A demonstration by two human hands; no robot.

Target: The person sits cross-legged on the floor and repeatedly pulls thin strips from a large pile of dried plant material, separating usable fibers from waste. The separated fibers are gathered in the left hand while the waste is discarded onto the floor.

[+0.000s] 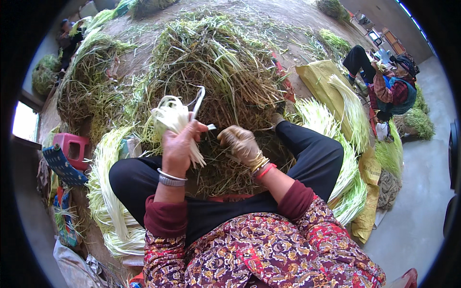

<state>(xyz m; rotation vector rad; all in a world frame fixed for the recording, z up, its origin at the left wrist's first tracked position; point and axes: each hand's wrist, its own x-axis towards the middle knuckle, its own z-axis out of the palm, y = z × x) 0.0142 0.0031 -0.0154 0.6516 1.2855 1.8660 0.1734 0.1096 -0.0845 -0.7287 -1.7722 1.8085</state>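
Observation:
My bare left hand point(182, 144) grips a bundle of white-green plant stalks point(172, 111), with loops above the fist and cut ends below it. One flat pale strip stands up beside the thumb. To its right, my right hand point(241, 142), in a thin stained glove, has its fingers curled; whether anything is pinched in them is hidden. A large heap of uncleaned stalks point(216, 72) with brown, dry roots and leaves lies just beyond both hands. Loose trimmings point(230, 178) cover the ground between my knees.
Cleaned pale stalks lie in a pile at my left point(111, 201) and another at my right point(345, 180). A yellow woven sack point(320, 86) is beyond the right pile. A pink plastic stool point(74, 149) stands left. Another person point(392, 84) sits at far right, holding stalks.

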